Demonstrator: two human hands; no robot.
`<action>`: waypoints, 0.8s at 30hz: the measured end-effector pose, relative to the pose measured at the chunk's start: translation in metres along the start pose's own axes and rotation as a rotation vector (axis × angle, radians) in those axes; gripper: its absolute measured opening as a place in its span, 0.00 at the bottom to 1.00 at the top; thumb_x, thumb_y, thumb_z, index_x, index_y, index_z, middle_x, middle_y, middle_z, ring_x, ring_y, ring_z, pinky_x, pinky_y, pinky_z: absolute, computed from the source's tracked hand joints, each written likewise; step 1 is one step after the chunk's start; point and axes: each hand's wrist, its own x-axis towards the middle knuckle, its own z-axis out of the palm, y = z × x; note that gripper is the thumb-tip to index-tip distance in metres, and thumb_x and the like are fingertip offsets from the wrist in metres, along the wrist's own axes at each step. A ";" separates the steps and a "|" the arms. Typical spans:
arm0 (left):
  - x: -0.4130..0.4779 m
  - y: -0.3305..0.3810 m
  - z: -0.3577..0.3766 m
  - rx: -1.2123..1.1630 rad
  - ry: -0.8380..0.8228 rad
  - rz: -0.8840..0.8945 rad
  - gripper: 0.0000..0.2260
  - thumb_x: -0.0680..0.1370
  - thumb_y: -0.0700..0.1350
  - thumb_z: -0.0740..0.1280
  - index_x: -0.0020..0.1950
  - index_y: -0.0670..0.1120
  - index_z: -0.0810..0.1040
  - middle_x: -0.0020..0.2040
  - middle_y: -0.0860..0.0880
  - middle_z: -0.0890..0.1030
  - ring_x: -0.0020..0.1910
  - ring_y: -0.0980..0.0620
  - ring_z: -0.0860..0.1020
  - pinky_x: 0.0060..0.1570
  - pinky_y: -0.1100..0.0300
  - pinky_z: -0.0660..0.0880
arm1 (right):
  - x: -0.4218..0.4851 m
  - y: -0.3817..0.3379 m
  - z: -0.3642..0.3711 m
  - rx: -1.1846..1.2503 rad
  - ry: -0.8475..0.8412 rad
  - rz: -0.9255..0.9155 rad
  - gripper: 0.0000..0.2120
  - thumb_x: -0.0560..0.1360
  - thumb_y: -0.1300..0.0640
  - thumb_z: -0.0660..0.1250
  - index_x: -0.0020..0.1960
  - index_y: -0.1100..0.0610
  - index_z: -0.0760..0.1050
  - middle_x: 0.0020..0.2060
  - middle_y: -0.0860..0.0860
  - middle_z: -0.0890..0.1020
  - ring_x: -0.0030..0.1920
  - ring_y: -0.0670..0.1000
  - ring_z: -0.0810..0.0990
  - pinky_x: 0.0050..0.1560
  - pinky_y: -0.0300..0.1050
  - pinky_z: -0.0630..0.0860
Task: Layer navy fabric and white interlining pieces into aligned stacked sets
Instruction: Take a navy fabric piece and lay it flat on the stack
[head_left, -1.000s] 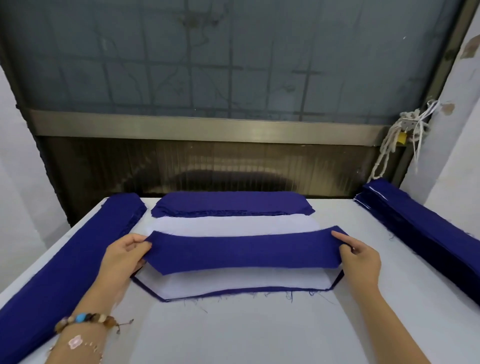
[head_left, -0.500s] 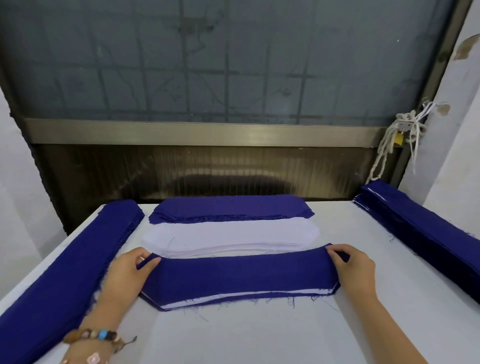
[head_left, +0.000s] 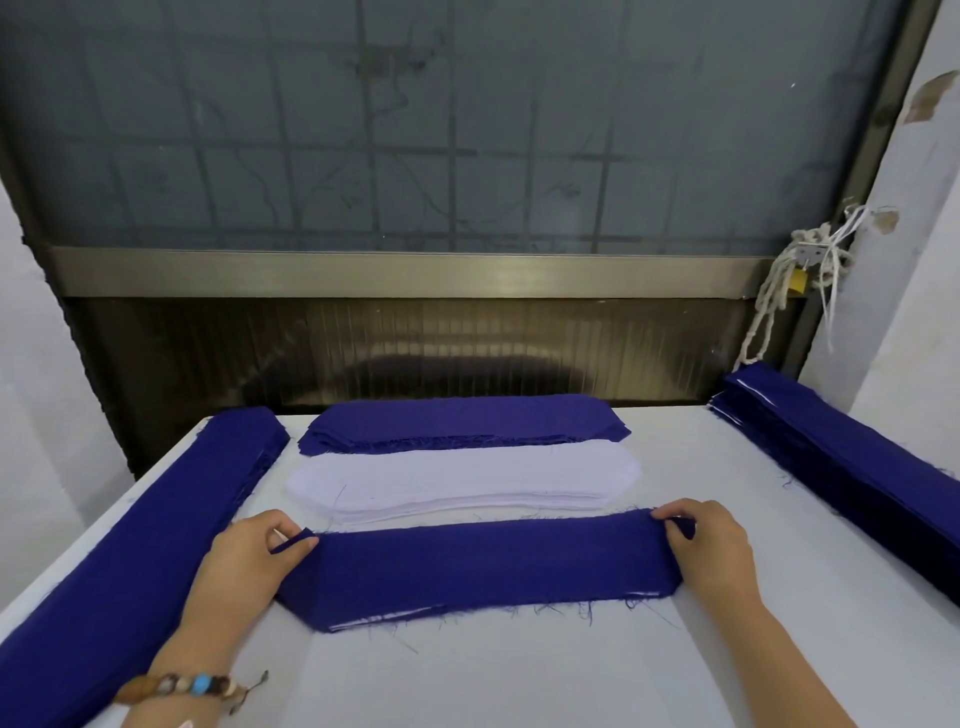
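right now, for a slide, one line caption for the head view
Both hands, left hand and right hand, pinch the ends of a navy piece laid over white interlining on the table.

The navy piece at the front is matt woven cloth, and loose threads fray along its near edge. The white interlining stack looks thinner, smooth and pale, also matt. The surface is covered with a plain white matt sheet. Behind, the metal rail has a brushed, slightly shiny finish. The bracelet has glossy beads.
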 end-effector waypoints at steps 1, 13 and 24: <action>0.001 0.000 0.000 -0.001 0.004 -0.004 0.07 0.73 0.47 0.74 0.38 0.49 0.79 0.33 0.49 0.79 0.35 0.52 0.77 0.31 0.59 0.72 | 0.000 0.000 0.000 -0.018 0.003 -0.005 0.12 0.76 0.66 0.63 0.46 0.51 0.81 0.48 0.51 0.78 0.46 0.51 0.75 0.48 0.44 0.70; 0.003 -0.004 0.003 -0.035 0.016 0.007 0.07 0.74 0.42 0.73 0.38 0.47 0.78 0.33 0.47 0.78 0.35 0.49 0.77 0.37 0.54 0.75 | -0.005 -0.001 0.001 -0.116 -0.009 0.010 0.11 0.78 0.62 0.60 0.48 0.49 0.78 0.49 0.49 0.75 0.42 0.51 0.74 0.42 0.44 0.67; 0.003 -0.002 0.002 0.048 0.079 0.082 0.10 0.73 0.39 0.73 0.44 0.53 0.76 0.45 0.51 0.75 0.45 0.51 0.74 0.39 0.60 0.70 | -0.006 -0.004 -0.003 -0.206 0.116 -0.078 0.10 0.74 0.66 0.66 0.46 0.53 0.81 0.47 0.52 0.74 0.47 0.54 0.69 0.46 0.48 0.71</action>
